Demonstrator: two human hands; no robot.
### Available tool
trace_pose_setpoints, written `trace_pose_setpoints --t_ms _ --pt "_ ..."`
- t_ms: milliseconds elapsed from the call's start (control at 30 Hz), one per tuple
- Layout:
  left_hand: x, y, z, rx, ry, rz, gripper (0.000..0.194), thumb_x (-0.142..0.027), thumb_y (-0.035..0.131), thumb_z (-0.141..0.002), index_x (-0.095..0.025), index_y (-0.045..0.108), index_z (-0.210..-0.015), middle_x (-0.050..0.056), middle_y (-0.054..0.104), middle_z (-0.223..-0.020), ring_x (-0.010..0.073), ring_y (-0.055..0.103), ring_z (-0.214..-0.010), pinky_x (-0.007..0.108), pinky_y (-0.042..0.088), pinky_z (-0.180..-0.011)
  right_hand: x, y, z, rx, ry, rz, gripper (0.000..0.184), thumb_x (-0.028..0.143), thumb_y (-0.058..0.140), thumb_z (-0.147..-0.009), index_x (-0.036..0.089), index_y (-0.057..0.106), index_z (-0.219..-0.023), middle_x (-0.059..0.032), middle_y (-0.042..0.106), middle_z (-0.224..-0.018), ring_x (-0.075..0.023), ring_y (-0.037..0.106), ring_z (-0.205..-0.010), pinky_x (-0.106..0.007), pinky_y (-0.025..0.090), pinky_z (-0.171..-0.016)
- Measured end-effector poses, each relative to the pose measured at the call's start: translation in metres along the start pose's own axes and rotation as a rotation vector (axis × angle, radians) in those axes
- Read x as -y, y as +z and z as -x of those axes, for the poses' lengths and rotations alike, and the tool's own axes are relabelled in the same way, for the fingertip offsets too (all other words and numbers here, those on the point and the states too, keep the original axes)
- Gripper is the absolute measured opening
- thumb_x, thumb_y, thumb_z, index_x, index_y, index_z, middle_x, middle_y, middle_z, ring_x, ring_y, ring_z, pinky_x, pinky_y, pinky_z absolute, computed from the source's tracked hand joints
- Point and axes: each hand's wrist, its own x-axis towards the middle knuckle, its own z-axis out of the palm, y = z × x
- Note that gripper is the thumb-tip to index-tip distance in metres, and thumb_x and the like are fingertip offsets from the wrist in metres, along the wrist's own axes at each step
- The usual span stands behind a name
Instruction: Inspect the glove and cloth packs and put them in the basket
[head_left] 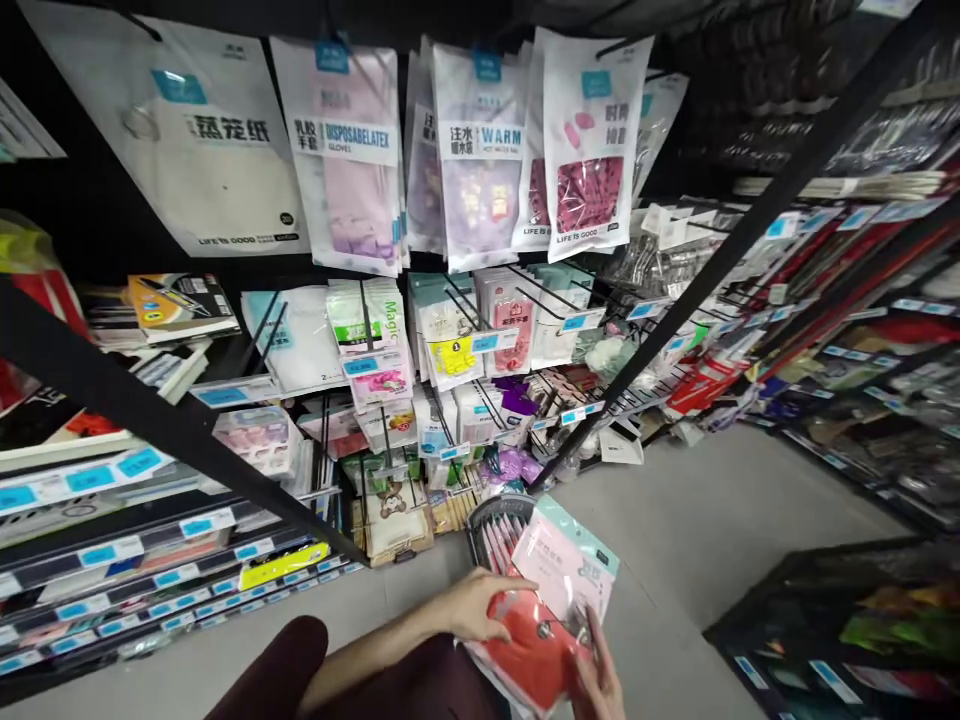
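A flat plastic packet (559, 590) with a pink and mint top and a red item inside is held low in the middle of the view. My left hand (480, 605) grips its left edge with fingers curled over the red part. My right hand (598, 675) holds the lower right side, thumb pressed on the front. Right behind the packet a grey wire basket (487, 522) stands on the floor with more packets inside.
Black store shelving (150, 420) with blue price labels fills the left and right. Hanging packets on hooks cover the back: disposable gloves (352, 150), a warm-water bag (480, 150), a pink item (592, 140). The grey floor aisle (697, 520) runs to the right. A dark display bin (847, 620) sits at the lower right.
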Motion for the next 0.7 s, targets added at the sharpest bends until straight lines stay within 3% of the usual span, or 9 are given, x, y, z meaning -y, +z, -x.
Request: trace_pose_setpoints --t_ms 67,133,200,300,500,700 --pt "0.009 -0.024 0.027 0.041 -0.009 -0.079 0.073 -0.034 0.076 -0.062 -0.039 0.055 -0.131 0.001 0.067 -0.118 0.0313 0.058 -0.11 0.038 0.041 -0.1 -0.005 0.041 0.005 -0.082 -0.03 -0.043 0.088 0.068 0.053 -0.079 0.032 0.018 -0.151 -0.0082 0.056 -0.136 -0.0298 0.058 -0.118 -0.043 0.054 -0.09" --pt "0.024 -0.041 0.052 0.08 -0.048 -0.121 0.074 -0.027 0.073 -0.064 -0.037 0.052 -0.135 0.002 0.062 -0.128 0.0306 0.052 -0.119 0.039 0.039 -0.103 -0.013 0.078 0.01 -0.202 -0.02 -0.071 0.092 0.065 0.056 -0.079 0.028 0.015 -0.151 -0.0096 0.054 -0.138 -0.0287 0.059 -0.118 -0.042 0.054 -0.09" --pt "0.044 -0.05 0.075 0.095 -0.084 -0.107 0.079 -0.022 0.073 -0.064 -0.035 0.048 -0.138 0.003 0.057 -0.134 0.0292 0.049 -0.124 0.038 0.037 -0.106 -0.023 0.107 0.016 -0.328 0.013 -0.111 0.09 0.062 0.064 -0.074 0.022 0.03 -0.148 -0.0109 0.058 -0.133 -0.0287 0.06 -0.116 -0.04 0.054 -0.09" --pt "0.072 -0.054 0.106 0.078 -0.121 -0.052 0.083 -0.019 0.074 -0.062 -0.031 0.047 -0.14 0.004 0.052 -0.14 0.0287 0.045 -0.129 0.038 0.033 -0.111 -0.036 0.139 0.035 -0.355 0.056 -0.184 0.066 0.055 0.066 -0.076 0.021 0.055 -0.131 -0.0083 0.068 -0.119 -0.0297 0.065 -0.107 -0.04 0.056 -0.088" --pt "0.095 -0.068 0.147 0.116 -0.112 0.042 0.077 -0.019 0.072 -0.067 -0.024 0.046 -0.139 0.007 0.05 -0.142 0.0272 0.044 -0.131 0.039 0.031 -0.113 -0.048 0.178 0.079 -0.456 0.092 -0.233 0.055 0.053 0.066 -0.078 0.018 0.062 -0.12 -0.0064 0.069 -0.117 -0.0283 0.065 -0.108 -0.037 0.055 -0.09" --pt "0.095 -0.073 0.151 0.091 -0.001 0.074 0.056 -0.025 0.066 -0.077 -0.02 0.051 -0.131 0.009 0.056 -0.134 0.0248 0.05 -0.125 0.04 0.036 -0.109 -0.041 0.187 0.094 -0.507 0.161 -0.427 0.05 0.055 0.068 -0.076 0.015 0.069 -0.106 -0.0087 0.075 -0.102 -0.0286 0.071 -0.093 -0.038 0.059 -0.081"
